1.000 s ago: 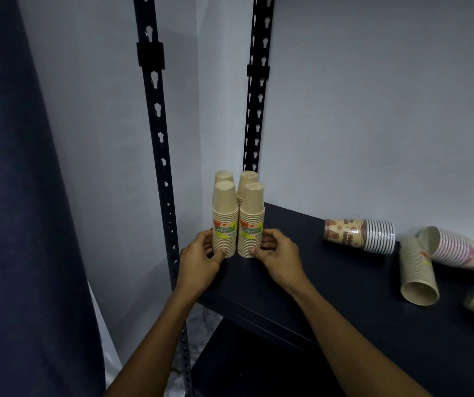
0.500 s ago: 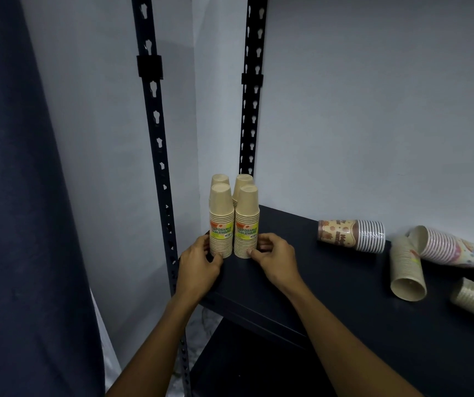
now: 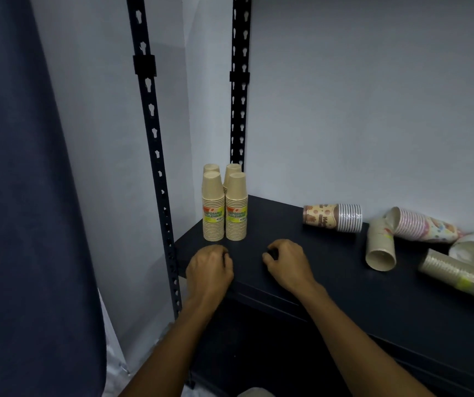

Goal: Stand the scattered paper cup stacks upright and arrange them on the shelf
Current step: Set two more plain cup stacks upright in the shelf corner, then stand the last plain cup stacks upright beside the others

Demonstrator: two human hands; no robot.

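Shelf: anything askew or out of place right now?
Yes. Four tan stacks stand upright at the left corner of the shelf, but at the right the striped stack, a plain stack, a pink stack and a wrapped stack lie tipped over.

dim corner, pale walls

two plain pale grey walls [image 3: 358,104] meet in a corner behind the rack. two black slotted uprights rise there: the front post [image 3: 155,156] near the left, the rear post [image 3: 239,81] against the corner, each with a small black clip partway up. a dark blue curtain [image 3: 21,196] fills the left side. a strip of light floor [image 3: 115,365] shows below it. the light is low and even, leaving soft shadows on the walls.
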